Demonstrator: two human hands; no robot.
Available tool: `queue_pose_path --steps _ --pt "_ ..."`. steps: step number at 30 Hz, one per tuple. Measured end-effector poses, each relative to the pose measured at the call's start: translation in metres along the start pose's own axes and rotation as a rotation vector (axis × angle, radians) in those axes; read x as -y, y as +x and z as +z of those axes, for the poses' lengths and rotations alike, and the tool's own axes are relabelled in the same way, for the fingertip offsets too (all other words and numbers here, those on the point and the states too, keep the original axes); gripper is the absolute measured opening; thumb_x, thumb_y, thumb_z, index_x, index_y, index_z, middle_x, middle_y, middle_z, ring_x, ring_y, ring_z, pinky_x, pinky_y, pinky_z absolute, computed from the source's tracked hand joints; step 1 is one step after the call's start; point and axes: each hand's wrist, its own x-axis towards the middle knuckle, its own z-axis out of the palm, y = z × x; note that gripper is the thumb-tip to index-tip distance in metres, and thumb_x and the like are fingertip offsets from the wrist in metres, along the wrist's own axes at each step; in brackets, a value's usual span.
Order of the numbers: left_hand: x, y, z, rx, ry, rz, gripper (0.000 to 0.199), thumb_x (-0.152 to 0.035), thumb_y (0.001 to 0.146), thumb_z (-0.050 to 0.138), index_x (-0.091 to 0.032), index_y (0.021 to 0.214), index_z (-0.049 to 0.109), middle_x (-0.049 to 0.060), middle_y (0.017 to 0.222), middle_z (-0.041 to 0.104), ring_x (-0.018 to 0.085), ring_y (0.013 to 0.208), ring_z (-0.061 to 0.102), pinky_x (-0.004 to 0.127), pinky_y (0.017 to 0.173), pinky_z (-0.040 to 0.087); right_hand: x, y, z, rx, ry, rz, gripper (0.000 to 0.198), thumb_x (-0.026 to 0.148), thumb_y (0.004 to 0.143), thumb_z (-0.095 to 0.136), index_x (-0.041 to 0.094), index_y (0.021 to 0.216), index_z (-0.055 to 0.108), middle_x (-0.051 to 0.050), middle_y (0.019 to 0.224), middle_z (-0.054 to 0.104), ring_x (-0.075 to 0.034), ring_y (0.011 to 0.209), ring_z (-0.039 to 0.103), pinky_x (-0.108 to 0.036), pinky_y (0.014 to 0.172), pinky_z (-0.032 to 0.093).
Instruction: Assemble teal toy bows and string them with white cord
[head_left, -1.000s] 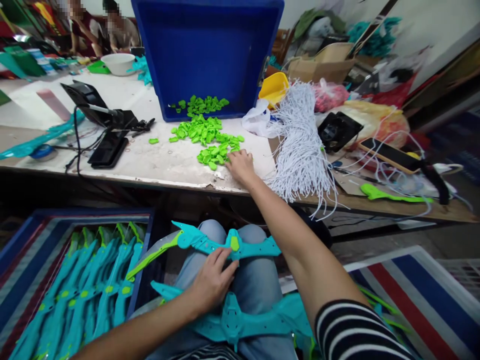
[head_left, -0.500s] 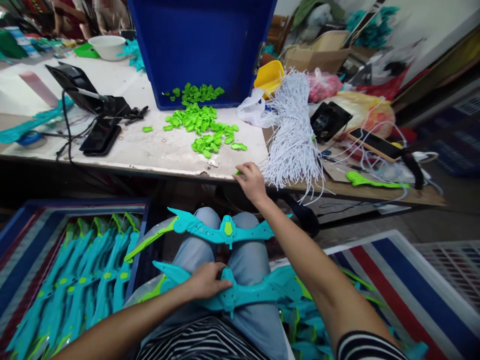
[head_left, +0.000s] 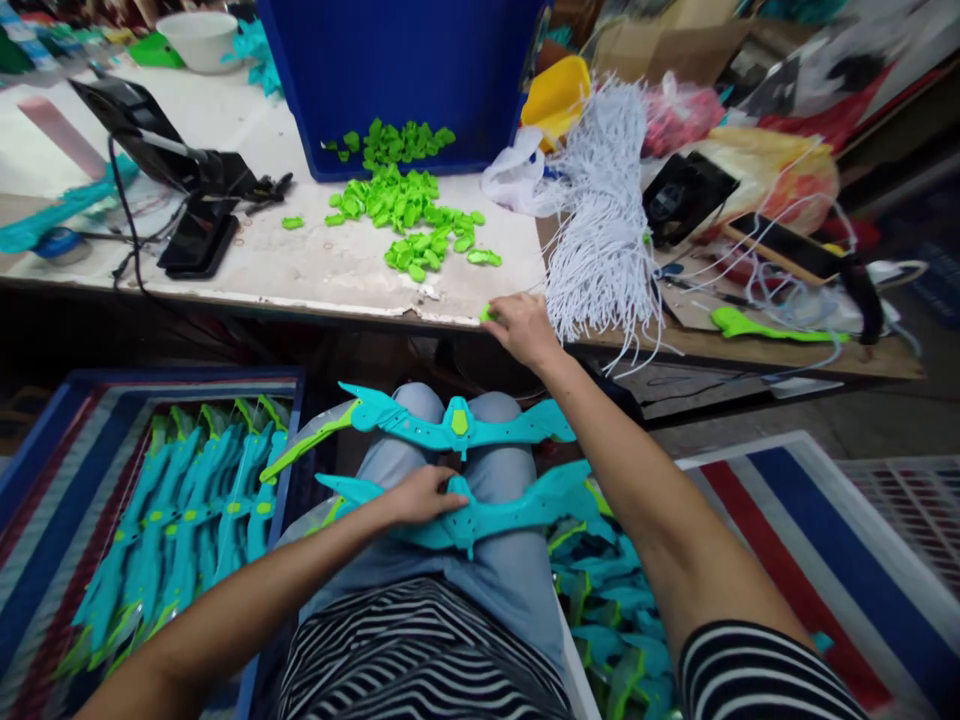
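Your right hand (head_left: 523,325) sits at the table edge (head_left: 360,312), fingers curled, pinching a small green piece (head_left: 487,313) at their tips. Your left hand (head_left: 424,495) lies flat on the nearer teal bow (head_left: 495,515) across your lap, fingers pressed together; a second bow (head_left: 450,425) lies just beyond them.

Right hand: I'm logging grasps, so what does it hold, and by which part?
The right hand pinches a small green piece at the table edge; its fingers cover most of it, so the gripped part cannot be told.
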Motion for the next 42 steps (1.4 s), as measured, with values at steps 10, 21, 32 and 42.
queue_pose_path --steps 10,21,32,42 --pt "0.008 0.012 -0.011 0.141 -0.438 -0.223 0.046 -0.057 0.065 0.068 -0.014 0.080 0.062 -0.002 0.059 0.052 0.013 0.060 0.049 0.026 0.058 0.042 0.119 -0.200 -0.021 0.073 0.378 -0.202 0.019 0.025 0.091 0.054 0.017 0.106 0.062 -0.011 0.109 0.068 -0.022 0.098 0.060 -0.038 0.080 0.048" --pt "0.014 0.008 -0.008 0.197 -0.482 -0.159 0.042 -0.049 0.075 0.063 -0.011 0.092 0.065 0.000 0.070 0.058 0.012 0.066 0.049 0.026 0.063 0.043 0.130 -0.230 0.009 0.119 0.447 -0.133 0.023 0.022 0.092 0.051 0.023 0.110 0.065 -0.010 0.115 0.067 -0.023 0.112 0.059 -0.044 0.090 0.049" --pt "0.010 -0.001 -0.009 0.195 -0.321 0.031 0.047 -0.043 0.072 0.065 -0.010 0.104 0.064 0.002 0.079 0.060 0.013 0.070 0.049 0.022 0.060 0.040 0.139 -0.237 0.014 0.167 0.578 0.235 0.049 0.032 0.084 0.062 0.026 0.130 0.047 -0.010 0.126 0.060 -0.026 0.107 0.061 -0.044 0.088 0.051" --pt "0.006 0.008 0.007 -0.025 -0.053 0.016 0.036 -0.035 0.075 0.062 -0.008 0.100 0.064 0.007 0.085 0.066 0.020 0.076 0.058 0.028 0.068 0.046 0.127 -0.226 0.014 0.330 0.538 0.290 0.059 0.028 0.073 0.070 0.026 0.129 0.051 -0.009 0.118 0.064 -0.029 0.105 0.062 -0.046 0.086 0.052"
